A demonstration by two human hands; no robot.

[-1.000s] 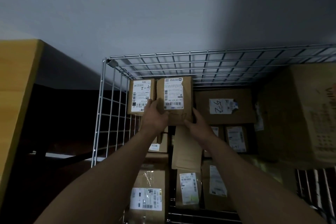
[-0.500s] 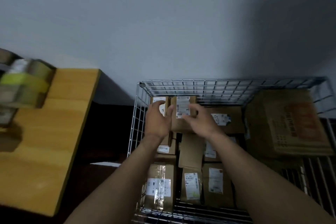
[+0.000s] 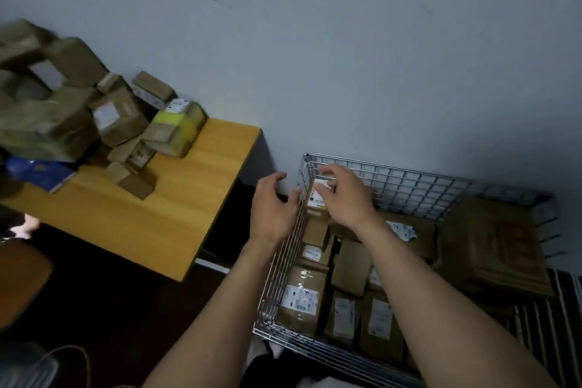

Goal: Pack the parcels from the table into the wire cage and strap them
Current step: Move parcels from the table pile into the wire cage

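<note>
While left hand and right hand hover loosely open, empty, at the wire cage: take top boxes off the parcel pile on the table first; undercutting risks toppling.

parcel pile on table blurred, cut off at left edge, pkg labels unreadable

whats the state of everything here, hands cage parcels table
left hand: open, empty, outside the cage's left wall
right hand: fingers loosely curled above the corner parcel, holding nothing
corner parcel: set in the cage's far left corner, label showing
wire cage: top open, partly filled, no strap visible
packed parcels: side by side in the cage
large carton: flat in the cage's right side
table parcels: heaped on the table, unpacked, blurred
</note>
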